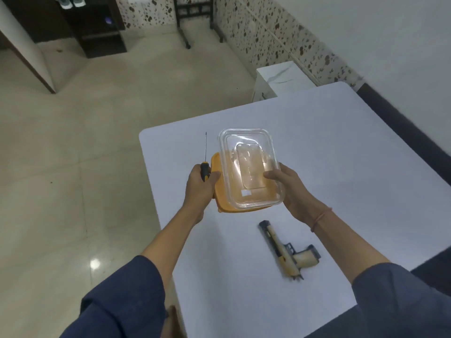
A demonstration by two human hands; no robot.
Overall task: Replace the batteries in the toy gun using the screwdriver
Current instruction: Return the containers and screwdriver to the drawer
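A yellow and black toy gun (288, 251) lies on the white table (341, 167), near the front, its barrel pointing away from me. My left hand (199, 189) grips the black and yellow handle of a screwdriver (205, 158), whose thin shaft points away from me. My right hand (289, 189) holds a clear plastic container (251, 167) by its right side, tilted above an orange lid (220, 202) that shows beneath it. No batteries are visible.
The table's left edge lies close to my left hand, with tiled floor (97, 142) beyond. A white box (280, 79) stands behind the table's far edge. A dark strip runs along the wall on the right.
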